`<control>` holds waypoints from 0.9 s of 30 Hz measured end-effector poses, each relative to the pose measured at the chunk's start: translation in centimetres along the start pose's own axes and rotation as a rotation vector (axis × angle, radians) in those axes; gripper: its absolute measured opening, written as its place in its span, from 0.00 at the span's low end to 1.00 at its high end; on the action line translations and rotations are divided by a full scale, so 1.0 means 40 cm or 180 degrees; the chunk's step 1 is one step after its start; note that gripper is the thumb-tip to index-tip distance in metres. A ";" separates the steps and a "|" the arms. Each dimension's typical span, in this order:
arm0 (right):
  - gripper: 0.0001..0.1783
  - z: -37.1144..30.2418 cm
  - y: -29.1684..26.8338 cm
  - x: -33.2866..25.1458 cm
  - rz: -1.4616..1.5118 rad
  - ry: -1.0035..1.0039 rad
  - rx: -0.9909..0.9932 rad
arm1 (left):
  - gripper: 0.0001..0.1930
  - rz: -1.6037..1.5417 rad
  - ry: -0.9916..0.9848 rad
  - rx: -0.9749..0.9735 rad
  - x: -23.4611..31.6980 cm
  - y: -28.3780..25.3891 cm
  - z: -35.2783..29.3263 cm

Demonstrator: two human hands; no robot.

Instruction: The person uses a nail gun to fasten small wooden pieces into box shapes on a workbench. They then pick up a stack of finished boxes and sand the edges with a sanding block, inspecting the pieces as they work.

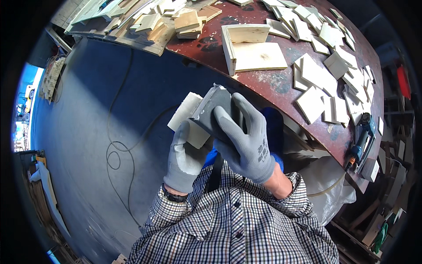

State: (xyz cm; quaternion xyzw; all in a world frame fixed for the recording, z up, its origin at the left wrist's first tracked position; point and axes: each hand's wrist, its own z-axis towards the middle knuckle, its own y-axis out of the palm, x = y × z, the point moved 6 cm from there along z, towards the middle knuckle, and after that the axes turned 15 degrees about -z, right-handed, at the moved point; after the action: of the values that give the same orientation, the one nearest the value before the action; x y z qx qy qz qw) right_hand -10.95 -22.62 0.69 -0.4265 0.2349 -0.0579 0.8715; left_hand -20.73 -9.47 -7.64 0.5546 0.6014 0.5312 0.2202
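In front of my chest, my left hand, in a grey glove, grips a small pale wooden board by its near side. My right hand, gloved alike, is closed round a dark grey sanding block, which looks wrapped in sandpaper. The block is tilted and overlaps the board's right edge; whether their faces touch is hard to tell. Part of the board and some of my left fingers are hidden behind the block and my right hand.
A dark red worktable runs across the far right. On it stand joined boards forming a corner, a scattered pile of pale wood pieces and a blue power tool. A cable loops over the grey floor at left.
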 end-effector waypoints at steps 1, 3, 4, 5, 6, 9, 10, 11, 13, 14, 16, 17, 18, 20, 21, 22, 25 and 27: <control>0.35 -0.008 0.014 -0.013 -0.0569 -0.0373 0.0240 | 0.35 0.0002 -0.0057 0.0148 -0.008 -0.007 -0.005; 0.35 -0.009 0.017 0.028 -0.0529 -0.0273 0.0336 | 0.36 0.0062 -0.0071 0.0232 -0.011 -0.022 -0.019; 0.36 -0.005 0.018 0.061 -0.0281 0.0100 0.0233 | 0.35 0.0079 -0.0045 0.0357 -0.010 -0.016 -0.023; 0.37 -0.001 0.032 0.113 -0.0206 0.0486 0.0149 | 0.35 -0.0162 -0.0116 0.0315 -0.007 -0.052 -0.018; 0.38 -0.013 0.048 0.165 -0.0341 0.0579 0.0123 | 0.35 -0.0379 -0.0169 0.0248 0.001 -0.083 -0.011; 0.38 -0.020 0.026 0.201 0.0543 0.0954 0.0111 | 0.35 -0.0406 -0.0083 0.0281 0.009 -0.079 -0.011; 0.38 -0.013 0.012 0.192 0.1086 0.1177 0.0040 | 0.35 -0.0394 -0.0074 0.0329 0.009 -0.079 -0.013; 0.38 -0.013 0.009 0.167 0.1469 0.1200 -0.0117 | 0.36 -0.0203 -0.0050 0.0341 0.008 -0.080 -0.016; 0.39 0.007 0.008 0.115 0.1682 0.0811 -0.0303 | 0.37 -0.0179 -0.0115 0.0297 0.004 -0.074 -0.009; 0.39 0.016 0.009 0.091 0.1724 0.0641 -0.0397 | 0.37 -0.0168 -0.0147 0.0275 0.002 -0.070 -0.006; 0.39 0.008 0.027 0.072 0.1728 0.0268 -0.0536 | 0.35 -0.0111 -0.0136 0.0161 0.007 -0.051 -0.012; 0.38 -0.001 0.024 0.078 0.1571 0.0199 -0.0609 | 0.35 0.0099 -0.0065 0.0159 0.014 -0.043 -0.013; 0.37 -0.009 0.025 0.087 0.1219 0.0116 -0.0809 | 0.35 0.0296 0.0026 0.0174 0.024 -0.043 -0.017; 0.37 -0.056 0.046 0.139 0.1121 0.0530 -0.1241 | 0.34 0.0100 -0.0182 0.0175 0.032 -0.073 -0.008; 0.37 -0.081 0.064 0.169 0.0984 0.0830 -0.1625 | 0.33 -0.0326 -0.0272 0.0133 0.036 -0.090 -0.008; 0.37 -0.100 0.065 0.190 0.0983 0.1138 -0.1775 | 0.32 -0.0751 -0.0361 0.0089 0.035 -0.099 -0.008; 0.38 -0.090 0.044 0.200 0.1632 0.1568 -0.1111 | 0.31 -0.0287 -0.0012 0.0218 0.055 -0.091 -0.003; 0.37 -0.072 0.024 0.167 0.1872 0.1503 -0.0615 | 0.31 0.0190 0.0047 0.0412 0.052 -0.083 -0.004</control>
State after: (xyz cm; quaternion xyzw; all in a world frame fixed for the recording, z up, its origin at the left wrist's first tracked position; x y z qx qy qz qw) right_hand -6.46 -26.09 -3.96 -0.3960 0.5457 0.1202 0.7287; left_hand -22.91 -7.07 -9.85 0.5814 0.6193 0.5016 0.1636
